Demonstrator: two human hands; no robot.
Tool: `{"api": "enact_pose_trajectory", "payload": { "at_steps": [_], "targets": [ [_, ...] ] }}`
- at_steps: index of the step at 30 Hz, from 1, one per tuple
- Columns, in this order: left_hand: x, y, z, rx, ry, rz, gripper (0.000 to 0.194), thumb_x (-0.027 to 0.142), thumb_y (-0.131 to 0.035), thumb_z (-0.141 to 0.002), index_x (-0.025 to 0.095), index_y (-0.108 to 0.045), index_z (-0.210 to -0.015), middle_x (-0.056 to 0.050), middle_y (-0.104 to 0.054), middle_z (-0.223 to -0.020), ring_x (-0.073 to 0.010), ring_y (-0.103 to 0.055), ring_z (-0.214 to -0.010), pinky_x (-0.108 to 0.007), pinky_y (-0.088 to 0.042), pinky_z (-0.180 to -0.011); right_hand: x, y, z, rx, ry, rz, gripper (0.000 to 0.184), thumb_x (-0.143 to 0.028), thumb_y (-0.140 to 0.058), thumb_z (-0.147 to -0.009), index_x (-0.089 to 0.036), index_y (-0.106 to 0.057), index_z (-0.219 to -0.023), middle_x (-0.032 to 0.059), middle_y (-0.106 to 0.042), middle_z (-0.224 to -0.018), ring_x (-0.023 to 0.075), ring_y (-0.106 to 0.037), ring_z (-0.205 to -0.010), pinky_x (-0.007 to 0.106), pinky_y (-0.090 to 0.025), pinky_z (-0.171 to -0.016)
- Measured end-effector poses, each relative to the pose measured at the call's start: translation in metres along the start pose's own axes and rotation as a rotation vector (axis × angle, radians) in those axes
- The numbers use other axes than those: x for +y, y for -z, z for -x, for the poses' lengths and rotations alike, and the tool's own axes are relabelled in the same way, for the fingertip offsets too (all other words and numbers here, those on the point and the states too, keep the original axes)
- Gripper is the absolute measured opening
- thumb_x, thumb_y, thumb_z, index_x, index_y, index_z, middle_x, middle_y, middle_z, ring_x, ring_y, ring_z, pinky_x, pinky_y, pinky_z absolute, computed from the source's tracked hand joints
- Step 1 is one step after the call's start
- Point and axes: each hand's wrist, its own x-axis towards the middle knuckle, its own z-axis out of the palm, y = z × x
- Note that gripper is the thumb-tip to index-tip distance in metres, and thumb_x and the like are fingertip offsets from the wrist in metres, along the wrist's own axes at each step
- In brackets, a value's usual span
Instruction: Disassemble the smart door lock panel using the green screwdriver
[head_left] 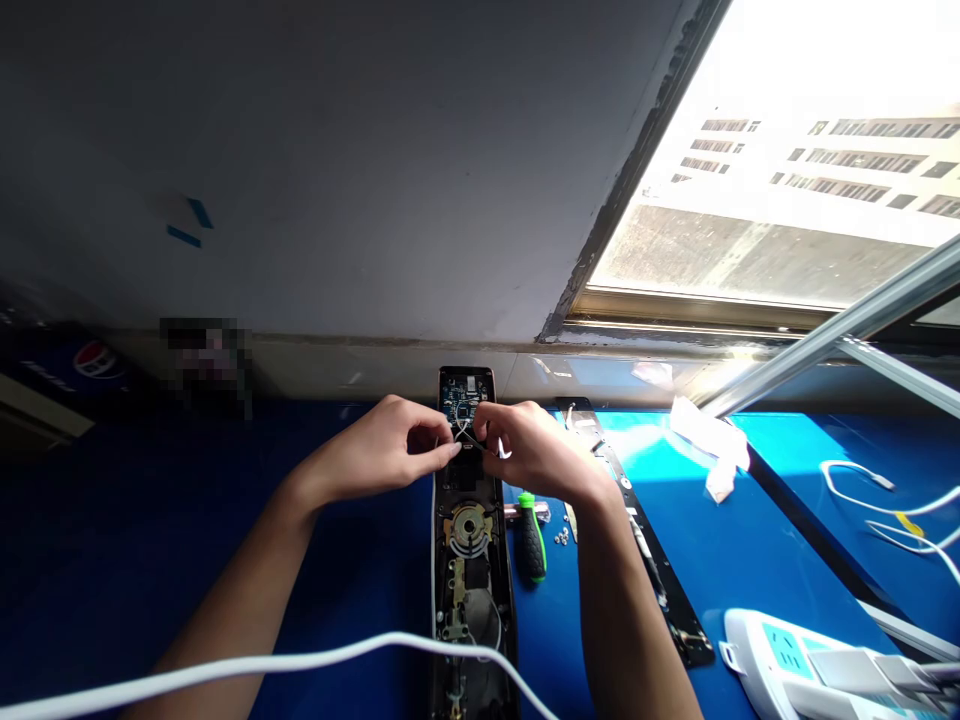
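Lock panel, long axis forward, left hand, right hand at wires

from my end the only thing i can really read is a pepsi globe logo on a dark blue panel past the far left of the worktop. the white lettering beside it is too slanted and small to swear to, and the circuit board markings are way too tiny.

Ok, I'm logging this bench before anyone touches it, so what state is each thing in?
Left hand: pinching a thin pale wire
Right hand: pinching the same wire
Black electronic door lock panel: cover off, circuit board exposed
Green-and-black screwdriver: lying down, untouched
White power strip: plugs inserted
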Motion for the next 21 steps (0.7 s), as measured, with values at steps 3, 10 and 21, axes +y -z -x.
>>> {"api": "enact_pose_trajectory", "payload": {
  "at_steps": [3,10,21],
  "targets": [
    [0.0,0.005,0.003,-0.059,0.0,0.061,0.025,0.039,-0.066,-0.091,0.019,-0.079,-0.094,-0.001,-0.075,-0.083,-0.0168,-0.065,-0.073,-0.024,-0.047,-0.068,0.002,0.004,0.002,0.001,-0.057,0.03,0.02,-0.01,-0.065,-0.073,-0.023,-0.068,-0.087,-0.0028,-0.071,-0.078,0.0102,-0.053,-0.063,0.024,-0.032,-0.056],
    [-0.01,0.011,0.004,-0.065,-0.01,0.147,0.018,0.036,-0.061,-0.097,0.023,-0.064,-0.108,0.001,-0.075,-0.088,-0.0175,-0.07,-0.083,-0.025,-0.05,-0.077,-0.002,0.006,0.003,0.05,-0.018,0.017,0.014,-0.012,-0.063,-0.081,-0.022,-0.071,-0.084,-0.0002,-0.07,-0.087,0.0113,-0.056,-0.072,0.025,-0.037,-0.062],
    [-0.014,0.011,0.002,-0.036,-0.039,0.174,0.021,0.04,-0.065,-0.094,0.023,-0.054,-0.098,0.002,-0.064,-0.085,-0.0156,-0.061,-0.078,-0.025,-0.047,-0.074,-0.011,-0.006,-0.01,0.183,0.163,-0.143,0.023,-0.016,-0.069,-0.091,-0.024,-0.075,-0.112,0.0024,-0.073,-0.101,0.0141,-0.063,-0.084,0.027,-0.048,-0.076]
  ]
}}
